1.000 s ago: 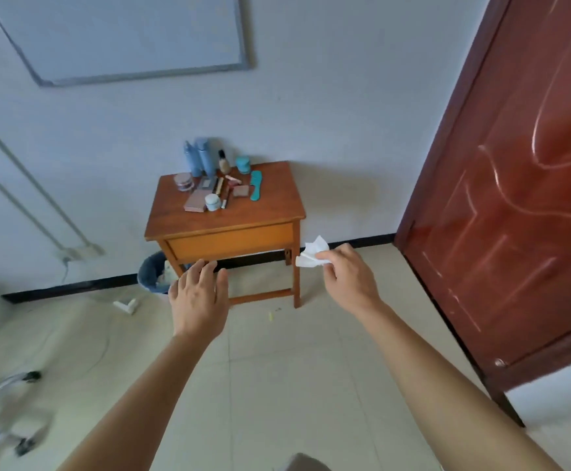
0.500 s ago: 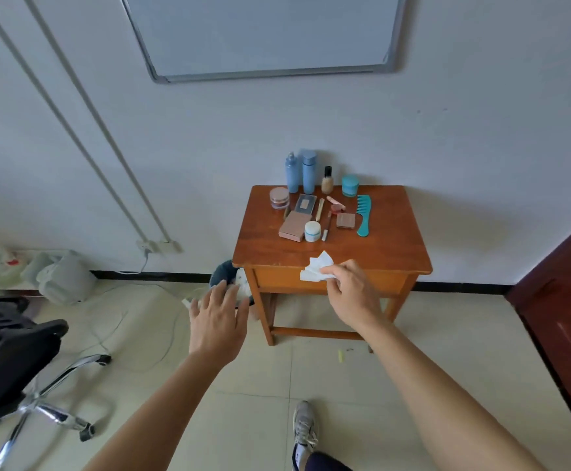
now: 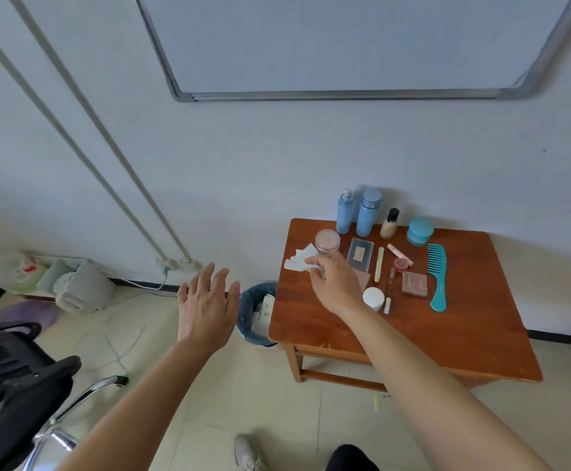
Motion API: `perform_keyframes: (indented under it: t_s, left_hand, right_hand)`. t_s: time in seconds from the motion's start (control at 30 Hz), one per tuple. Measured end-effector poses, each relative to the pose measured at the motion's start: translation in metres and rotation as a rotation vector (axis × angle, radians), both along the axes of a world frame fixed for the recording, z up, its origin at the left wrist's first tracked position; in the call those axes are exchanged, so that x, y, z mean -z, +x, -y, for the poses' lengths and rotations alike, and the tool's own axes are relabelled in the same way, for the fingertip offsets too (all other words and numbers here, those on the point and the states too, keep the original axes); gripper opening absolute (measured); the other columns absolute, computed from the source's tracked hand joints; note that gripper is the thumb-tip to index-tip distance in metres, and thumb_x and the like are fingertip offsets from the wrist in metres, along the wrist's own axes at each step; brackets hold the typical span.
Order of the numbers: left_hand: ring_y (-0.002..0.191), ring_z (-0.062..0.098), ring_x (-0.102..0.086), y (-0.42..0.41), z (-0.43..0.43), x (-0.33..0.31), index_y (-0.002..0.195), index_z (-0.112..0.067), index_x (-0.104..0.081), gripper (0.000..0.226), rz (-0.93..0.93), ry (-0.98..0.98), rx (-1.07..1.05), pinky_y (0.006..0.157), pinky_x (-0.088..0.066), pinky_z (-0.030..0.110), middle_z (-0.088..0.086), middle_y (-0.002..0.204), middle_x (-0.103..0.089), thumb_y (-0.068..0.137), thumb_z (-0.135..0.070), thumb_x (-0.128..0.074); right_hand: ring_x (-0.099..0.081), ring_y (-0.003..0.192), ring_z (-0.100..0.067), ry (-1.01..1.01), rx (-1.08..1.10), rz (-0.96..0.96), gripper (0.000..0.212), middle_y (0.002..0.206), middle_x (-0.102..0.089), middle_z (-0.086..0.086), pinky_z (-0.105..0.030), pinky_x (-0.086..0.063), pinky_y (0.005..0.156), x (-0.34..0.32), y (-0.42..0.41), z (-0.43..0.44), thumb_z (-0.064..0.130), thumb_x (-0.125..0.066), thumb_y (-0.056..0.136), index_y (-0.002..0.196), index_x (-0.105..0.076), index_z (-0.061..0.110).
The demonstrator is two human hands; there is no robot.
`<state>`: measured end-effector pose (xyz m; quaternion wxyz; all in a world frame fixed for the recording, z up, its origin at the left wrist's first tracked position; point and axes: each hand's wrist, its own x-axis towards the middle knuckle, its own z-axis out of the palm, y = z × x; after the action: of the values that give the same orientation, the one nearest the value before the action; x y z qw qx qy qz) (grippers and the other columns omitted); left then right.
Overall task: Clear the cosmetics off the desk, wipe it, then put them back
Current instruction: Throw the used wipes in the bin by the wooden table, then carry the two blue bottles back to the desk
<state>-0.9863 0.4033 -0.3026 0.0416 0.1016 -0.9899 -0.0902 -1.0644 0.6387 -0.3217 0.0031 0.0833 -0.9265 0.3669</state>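
Left hand, fingers spread and holding nothing, hovers over the floor beside the wastebasket. Right hand pinches a crumpled white tissue above the wooden desk. Beyond its fingers: a pink-lidded jar, two blue bottles. To its right: a white jar, a teal comb.

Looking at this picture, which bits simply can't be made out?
All in the head view:
- Tan flat case: mostly covered by the right hand.
- White wipe: unclear whether it touches the desk.
- Taller blue bottle: any print is too small to read.
- Bin: contents partly hidden behind the desk edge.
- Whiteboard: cut off by the top edge.
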Motion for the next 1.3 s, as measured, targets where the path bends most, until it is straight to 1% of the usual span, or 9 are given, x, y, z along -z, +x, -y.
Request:
perform_keyframes:
  t_s: [0.3,0.47,0.63,0.73,0.87,0.93,1.07,1.23,1.3]
  left_hand:
    - [0.142,0.027,-0.029,-0.146,0.092,0.049,0.144,-0.02,-0.039,0.052,0.154,0.023,0.138,0.117,-0.018,0.048,0.008,0.156,-0.029,0.102,-0.046,-0.027]
    - [0.141,0.03,-0.029,-0.229,0.134,0.067,0.146,-0.018,-0.033,0.055,0.166,-0.016,0.31,0.116,-0.021,0.05,0.012,0.158,-0.022,0.101,-0.048,-0.023]
    - [0.146,0.033,-0.018,-0.309,0.153,0.071,0.149,-0.014,-0.027,0.056,0.082,-0.047,0.444,0.116,-0.021,0.052,0.016,0.161,-0.01,0.102,-0.045,-0.026]
    - [0.148,0.033,-0.008,-0.335,0.161,0.077,0.15,-0.012,-0.023,0.057,0.063,-0.077,0.494,0.116,-0.019,0.053,0.015,0.162,0.001,0.102,-0.044,-0.027]
    - [0.149,0.032,-0.004,-0.341,0.169,0.091,0.151,-0.011,-0.024,0.059,0.05,-0.092,0.532,0.116,-0.021,0.054,0.016,0.161,0.007,0.102,-0.042,-0.032]
    - [0.149,0.031,-0.002,-0.341,0.17,0.095,0.15,-0.011,-0.025,0.059,0.044,-0.082,0.529,0.116,-0.021,0.054,0.015,0.162,0.008,0.101,-0.043,-0.033]
    - [0.148,0.035,-0.004,-0.34,0.164,0.094,0.149,-0.009,-0.026,0.058,0.037,-0.05,0.535,0.116,-0.021,0.054,0.018,0.161,0.005,0.101,-0.041,-0.037]
    - [0.136,0.04,-0.032,-0.332,0.142,0.079,0.139,-0.007,-0.04,0.049,-0.061,0.057,0.54,0.108,-0.032,0.053,0.022,0.15,-0.031,0.099,-0.035,-0.044]
    - [0.133,0.04,-0.037,-0.328,0.13,0.076,0.137,-0.007,-0.043,0.046,-0.06,0.086,0.543,0.106,-0.034,0.054,0.022,0.147,-0.036,0.099,-0.034,-0.046]
  right_hand:
    - [-0.05,0.091,-0.006,0.038,0.174,0.156,0.029,0.118,-0.056,0.002,-0.019,-0.04,0.076,0.044,-0.093,0.071,0.02,-0.05,0.098,0.124,-0.063,0.027]
    - [-0.058,0.103,-0.015,0.08,0.234,0.287,0.03,0.119,-0.055,0.001,-0.029,-0.048,0.087,0.066,-0.135,0.118,0.021,-0.049,0.097,0.124,-0.062,0.028]
    - [-0.058,0.108,-0.021,0.141,0.219,0.37,0.031,0.121,-0.057,-0.004,-0.027,-0.043,0.089,0.097,-0.158,0.159,0.02,-0.049,0.099,0.126,-0.063,0.022]
    - [-0.057,0.114,-0.022,0.151,0.215,0.456,0.034,0.126,-0.059,-0.005,-0.03,-0.043,0.091,0.121,-0.166,0.179,0.019,-0.048,0.099,0.131,-0.059,0.019]
    - [-0.06,0.104,-0.025,0.214,0.167,0.575,0.032,0.118,-0.059,-0.005,-0.033,-0.045,0.075,0.151,-0.167,0.193,0.023,-0.043,0.099,0.128,-0.056,0.024]
    - [-0.059,0.104,-0.025,0.213,0.192,0.62,0.034,0.12,-0.057,-0.004,-0.037,-0.049,0.08,0.154,-0.164,0.194,0.025,-0.042,0.099,0.13,-0.055,0.027]
    - [-0.057,0.113,-0.021,0.162,0.239,0.599,0.036,0.127,-0.057,-0.002,-0.039,-0.049,0.094,0.136,-0.163,0.179,0.023,-0.044,0.099,0.133,-0.056,0.023]
    - [-0.058,0.108,-0.018,0.106,0.323,0.469,0.031,0.117,-0.058,0.0,-0.036,-0.049,0.092,0.092,-0.162,0.146,0.025,-0.046,0.099,0.127,-0.06,0.024]
    - [-0.058,0.11,-0.015,0.098,0.345,0.419,0.032,0.121,-0.058,0.001,-0.034,-0.049,0.094,0.076,-0.157,0.131,0.026,-0.046,0.1,0.129,-0.058,0.024]
